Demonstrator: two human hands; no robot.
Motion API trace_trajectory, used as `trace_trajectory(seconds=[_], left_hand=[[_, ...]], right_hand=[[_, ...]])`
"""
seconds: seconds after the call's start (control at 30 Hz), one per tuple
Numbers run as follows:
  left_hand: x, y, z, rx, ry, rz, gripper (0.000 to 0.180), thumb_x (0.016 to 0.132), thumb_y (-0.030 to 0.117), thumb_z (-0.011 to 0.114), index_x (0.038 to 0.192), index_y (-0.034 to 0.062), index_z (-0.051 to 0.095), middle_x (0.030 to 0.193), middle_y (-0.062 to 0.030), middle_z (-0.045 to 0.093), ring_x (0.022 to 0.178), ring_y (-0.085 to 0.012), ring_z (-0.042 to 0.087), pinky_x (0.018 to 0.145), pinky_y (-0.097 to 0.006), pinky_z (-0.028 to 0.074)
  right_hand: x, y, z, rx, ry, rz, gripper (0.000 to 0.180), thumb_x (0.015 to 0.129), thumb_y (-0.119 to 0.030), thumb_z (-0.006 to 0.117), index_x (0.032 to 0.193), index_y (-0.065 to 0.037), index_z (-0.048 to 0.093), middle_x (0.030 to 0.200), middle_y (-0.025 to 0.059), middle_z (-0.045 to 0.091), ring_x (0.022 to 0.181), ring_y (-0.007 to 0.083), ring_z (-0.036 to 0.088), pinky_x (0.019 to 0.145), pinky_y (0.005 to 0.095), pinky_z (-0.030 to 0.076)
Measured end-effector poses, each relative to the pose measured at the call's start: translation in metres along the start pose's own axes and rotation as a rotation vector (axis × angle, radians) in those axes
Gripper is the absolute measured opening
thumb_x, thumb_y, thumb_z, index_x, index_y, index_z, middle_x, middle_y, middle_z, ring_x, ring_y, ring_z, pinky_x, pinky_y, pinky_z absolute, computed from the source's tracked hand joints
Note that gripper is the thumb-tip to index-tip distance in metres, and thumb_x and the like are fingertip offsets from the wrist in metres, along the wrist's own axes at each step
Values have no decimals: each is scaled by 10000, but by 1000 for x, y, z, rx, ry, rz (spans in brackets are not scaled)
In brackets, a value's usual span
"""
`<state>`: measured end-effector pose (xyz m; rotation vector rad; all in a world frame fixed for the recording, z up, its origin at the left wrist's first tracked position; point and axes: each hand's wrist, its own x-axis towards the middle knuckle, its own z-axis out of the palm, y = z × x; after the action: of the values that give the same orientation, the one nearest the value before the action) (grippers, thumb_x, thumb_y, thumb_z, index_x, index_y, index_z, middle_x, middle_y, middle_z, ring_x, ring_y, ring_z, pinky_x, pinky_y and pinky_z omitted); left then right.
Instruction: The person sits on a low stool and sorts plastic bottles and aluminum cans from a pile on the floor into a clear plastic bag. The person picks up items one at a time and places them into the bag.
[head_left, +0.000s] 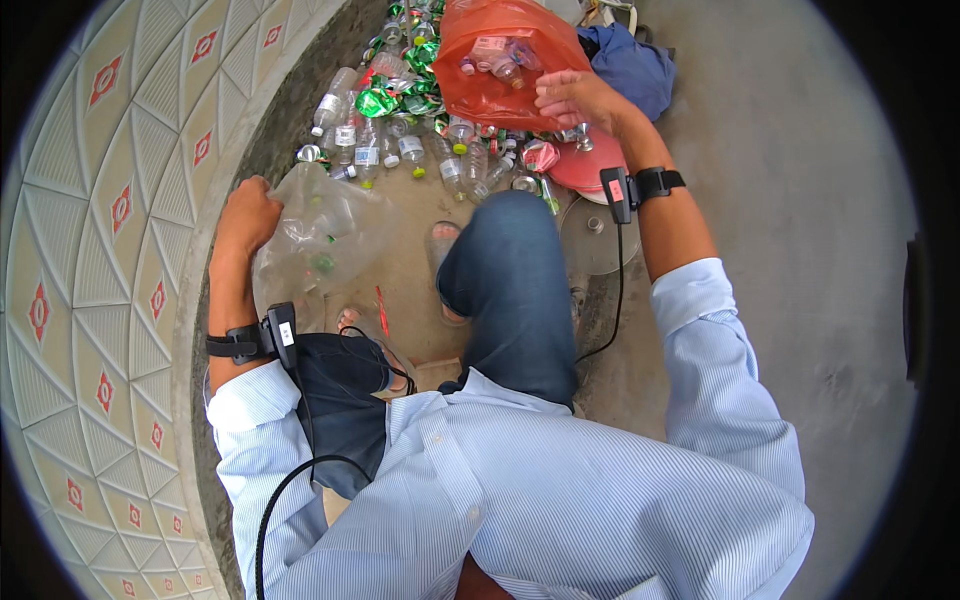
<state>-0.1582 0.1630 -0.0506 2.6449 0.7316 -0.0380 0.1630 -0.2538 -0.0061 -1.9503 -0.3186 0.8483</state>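
On the left, my left hand is closed on the edge of a clear plastic bag, which hangs beside my knee with a few green bits showing through it. My right hand reaches to the right side of a red plastic bag. Its fingers are stretched out toward the bag's mouth, and I see nothing held in them. Inside the red bag lie several crumpled clear bottles. Just below my right hand is a small shiny object whose kind I cannot make out.
Empty plastic bottles and crushed green cans lie heaped on the ground ahead. A red round lid or basin and a clear round lid are at the right. Blue cloth lies behind; a tiled wall runs along the left.
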Motion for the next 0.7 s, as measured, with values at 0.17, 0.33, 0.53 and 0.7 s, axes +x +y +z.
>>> trace_trajectory(seconds=[0.17, 0.33, 0.53, 0.7], left_hand=[[4, -3, 13, -101, 88, -116, 432, 846, 209, 621, 1188, -53, 662, 1168, -320, 665, 1125, -452, 637, 983, -475, 495], [5, 3, 20, -313, 118, -238, 463, 856, 213, 606, 1224, -64, 647, 1091, -291, 702, 1043, -361, 693, 918, -406, 512], [-4, 22, 22, -665, 84, -321, 487, 884, 109, 550, 1334, -77, 564, 1118, -172, 679, 926, -180, 642, 835, -302, 502], [-11, 17, 26, -771, 150, -384, 481, 885, 52, 524, 1346, -81, 548, 1094, -130, 674, 878, -146, 606, 815, -266, 475]], right_hand=[[13, 118, 16, 222, 135, 176, 330, 957, -230, 678, 1250, -92, 619, 1047, 36, 735, 893, 146, 695, 738, 301, 546], [49, 240, 43, 322, 346, 451, 252, 942, -154, 650, 1193, -128, 649, 1035, 28, 734, 905, 125, 701, 697, 262, 538], [105, 307, 42, -550, 514, 380, 496, 730, -199, 827, 1190, -62, 705, 994, 188, 733, 1022, 377, 706, 899, 460, 560], [131, 312, 52, -744, 481, 432, 451, 797, -149, 689, 1246, -118, 681, 1358, 254, 560, 1217, 414, 599, 1006, 497, 502]])
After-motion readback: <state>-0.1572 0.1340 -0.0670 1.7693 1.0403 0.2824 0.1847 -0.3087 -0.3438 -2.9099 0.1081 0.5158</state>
